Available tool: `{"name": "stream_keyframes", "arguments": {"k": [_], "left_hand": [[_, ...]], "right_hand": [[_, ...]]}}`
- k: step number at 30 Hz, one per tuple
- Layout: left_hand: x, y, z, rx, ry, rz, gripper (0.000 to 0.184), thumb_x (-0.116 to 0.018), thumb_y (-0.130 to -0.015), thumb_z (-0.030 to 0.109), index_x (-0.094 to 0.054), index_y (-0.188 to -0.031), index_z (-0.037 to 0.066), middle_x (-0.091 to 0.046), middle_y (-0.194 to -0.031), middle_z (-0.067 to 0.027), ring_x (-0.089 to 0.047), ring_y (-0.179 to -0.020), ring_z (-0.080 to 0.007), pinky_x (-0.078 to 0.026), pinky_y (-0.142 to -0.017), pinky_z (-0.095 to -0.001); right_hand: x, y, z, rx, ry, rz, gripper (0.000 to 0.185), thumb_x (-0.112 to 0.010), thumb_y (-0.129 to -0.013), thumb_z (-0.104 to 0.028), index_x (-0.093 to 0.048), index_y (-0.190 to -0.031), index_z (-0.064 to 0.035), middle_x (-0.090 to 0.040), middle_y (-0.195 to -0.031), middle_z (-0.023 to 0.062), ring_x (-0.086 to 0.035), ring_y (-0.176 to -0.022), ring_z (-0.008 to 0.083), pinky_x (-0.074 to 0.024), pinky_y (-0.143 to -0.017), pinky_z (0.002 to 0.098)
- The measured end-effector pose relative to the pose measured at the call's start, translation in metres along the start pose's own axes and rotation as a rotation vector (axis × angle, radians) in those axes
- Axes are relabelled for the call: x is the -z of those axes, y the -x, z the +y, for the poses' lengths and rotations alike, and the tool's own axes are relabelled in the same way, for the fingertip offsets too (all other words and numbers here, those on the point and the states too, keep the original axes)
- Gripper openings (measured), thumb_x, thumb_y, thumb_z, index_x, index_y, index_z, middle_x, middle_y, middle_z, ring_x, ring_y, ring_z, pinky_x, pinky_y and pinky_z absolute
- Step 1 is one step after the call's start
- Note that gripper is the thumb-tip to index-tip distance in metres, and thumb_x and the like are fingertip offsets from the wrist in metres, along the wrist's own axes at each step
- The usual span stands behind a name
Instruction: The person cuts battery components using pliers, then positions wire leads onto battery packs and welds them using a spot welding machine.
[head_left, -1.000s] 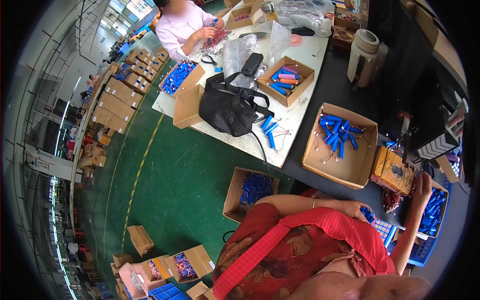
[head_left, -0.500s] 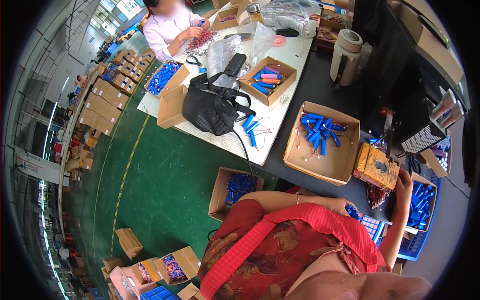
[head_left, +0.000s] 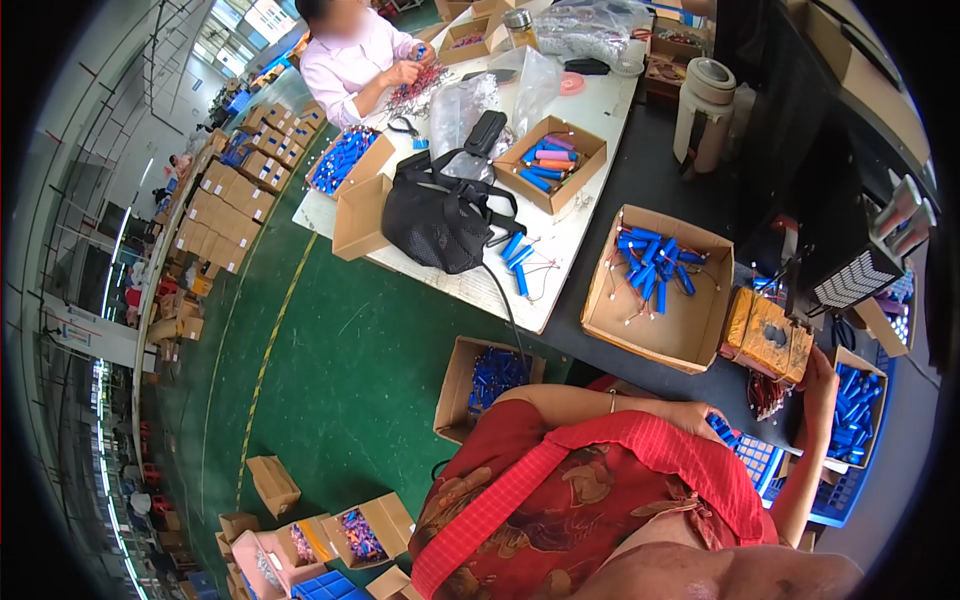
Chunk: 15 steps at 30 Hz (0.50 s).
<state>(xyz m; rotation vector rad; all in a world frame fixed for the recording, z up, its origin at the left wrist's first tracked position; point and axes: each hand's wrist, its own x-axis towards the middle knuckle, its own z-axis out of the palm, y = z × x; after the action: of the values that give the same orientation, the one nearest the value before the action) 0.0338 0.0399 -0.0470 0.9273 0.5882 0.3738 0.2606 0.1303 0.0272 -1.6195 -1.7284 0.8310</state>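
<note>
My left hand (head_left: 700, 418) is closed around blue cylindrical battery cells (head_left: 722, 430), held close in front of the red apron (head_left: 640, 440). How many cells it holds is partly hidden by the fingers. My right hand (head_left: 820, 380) is at the right edge of a yellow-brown wooden block (head_left: 768, 335) with a dark hollow on top; its fingertips are mostly hidden, so I cannot tell what they grip. A bundle of dark red wires (head_left: 767, 396) hangs below the block. Left of the block stands a cardboard box (head_left: 655, 345) holding wired blue cells (head_left: 657, 262).
Right of my right hand, a box of blue cells (head_left: 853, 412) sits in a blue crate (head_left: 835, 505). A black machine (head_left: 850, 270) and a thermos (head_left: 703, 115) stand behind. Across the white table (head_left: 420, 280), with its black bag (head_left: 440, 225), a co-worker (head_left: 350, 70) handles blue cells.
The whole view has shifted a little to the right as my head moved. Slightly more of the blue cells shows at my left hand. My right hand stays beside the block.
</note>
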Motion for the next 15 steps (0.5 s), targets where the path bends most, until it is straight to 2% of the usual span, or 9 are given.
{"name": "stream_keyframes", "arguments": {"k": [2,5,7,11,14,15], "left_hand": [[0.001,-0.002,-0.002,-0.003,-0.016,-0.012,0.044,-0.075,-0.070,0.023,-0.057,-0.103,0.001,-0.060,-0.092,-0.0029,-0.055,-0.083,-0.0097,-0.045,-0.076,-0.0243],[0.000,-0.002,-0.001,-0.002,0.006,-0.059,0.037,-0.072,-0.073,0.023,-0.058,-0.100,0.002,-0.059,-0.090,-0.0011,-0.054,-0.082,-0.0080,-0.044,-0.075,-0.0232],[-0.001,-0.001,-0.004,-0.031,0.005,-0.026,0.033,-0.071,-0.074,0.021,-0.058,-0.099,0.003,-0.059,-0.089,-0.0003,-0.053,-0.081,-0.0075,-0.043,-0.074,-0.0223],[0.000,-0.001,-0.004,-0.030,0.032,-0.027,0.032,-0.071,-0.074,0.018,-0.058,-0.099,0.003,-0.060,-0.088,-0.0006,-0.054,-0.080,-0.0080,-0.043,-0.074,-0.0224],[-0.004,-0.003,-0.011,-0.007,0.350,-0.061,0.030,-0.071,-0.074,0.013,-0.057,-0.098,0.000,-0.064,-0.087,-0.0055,-0.060,-0.080,-0.0120,-0.046,-0.077,-0.0247],[-0.007,0.004,-0.003,0.004,0.326,-0.020,0.028,-0.070,-0.074,0.012,-0.057,-0.097,0.000,-0.064,-0.087,-0.0066,-0.060,-0.081,-0.0123,-0.046,-0.077,-0.0245]], "right_hand": [[0.000,0.002,-0.007,-0.018,0.006,-0.007,0.024,-0.045,-0.090,-0.008,-0.057,-0.110,-0.0018,-0.054,-0.067,-0.0012,-0.044,-0.051,0.0038,-0.0342,-0.041,0.0186],[0.004,0.007,-0.023,-0.041,0.001,-0.020,0.024,-0.046,-0.090,-0.008,-0.058,-0.109,-0.0026,-0.054,-0.065,-0.0010,-0.046,-0.051,0.0038,-0.0361,-0.042,0.0190],[0.003,0.005,-0.020,0.020,0.040,-0.036,0.023,-0.046,-0.088,-0.006,-0.058,-0.108,-0.0020,-0.054,-0.065,-0.0010,-0.046,-0.052,0.0036,-0.0372,-0.043,0.0187],[0.005,0.006,-0.016,0.063,0.091,-0.061,0.025,-0.047,-0.085,0.000,-0.058,-0.107,0.0012,-0.059,-0.077,0.0030,-0.051,-0.066,0.0059,-0.0437,-0.057,0.0207],[0.010,0.010,-0.012,0.036,0.018,-0.114,0.025,-0.047,-0.087,-0.002,-0.056,-0.110,0.0016,-0.060,-0.082,0.0029,-0.051,-0.070,0.0065,-0.0441,-0.061,0.0206],[0.010,0.010,-0.010,0.009,-0.026,-0.113,0.025,-0.046,-0.089,-0.004,-0.055,-0.111,0.0014,-0.060,-0.083,0.0026,-0.051,-0.071,0.0064,-0.0441,-0.062,0.0206]]}}
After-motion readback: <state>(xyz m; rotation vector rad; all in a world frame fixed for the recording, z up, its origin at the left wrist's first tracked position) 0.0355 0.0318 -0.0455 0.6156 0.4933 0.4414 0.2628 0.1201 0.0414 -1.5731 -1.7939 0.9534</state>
